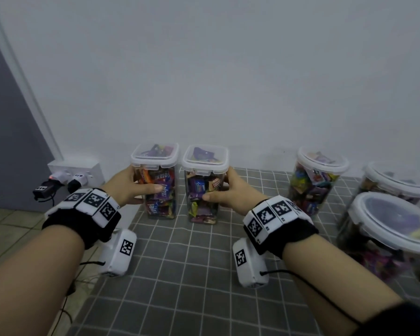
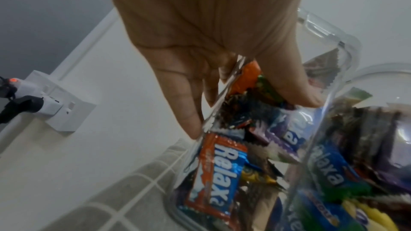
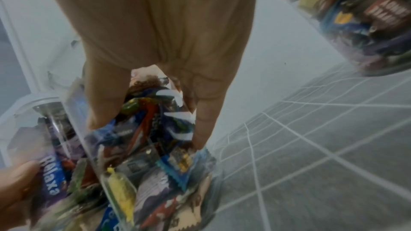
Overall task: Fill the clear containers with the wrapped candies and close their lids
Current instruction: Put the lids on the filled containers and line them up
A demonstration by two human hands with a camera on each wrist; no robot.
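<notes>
Two tall square clear containers full of wrapped candies stand side by side near the wall, each with its white-rimmed lid on. My left hand [image 1: 134,187] grips the left container [image 1: 159,187], thumb across its front and fingers round its left side. My right hand [image 1: 224,190] grips the right container [image 1: 204,190] the same way from the right. In the left wrist view my left hand [image 2: 251,94] wraps the left container [image 2: 233,173]. In the right wrist view my right hand [image 3: 146,120] wraps the right container [image 3: 155,173].
Both containers stand on a grey grid-patterned mat [image 1: 180,275]. Three round lidded jars of candies sit at the right: one near the wall [image 1: 313,183], one at the edge [image 1: 393,180], one closest [image 1: 383,226]. A wall socket with plugs [image 1: 70,175] is at the left.
</notes>
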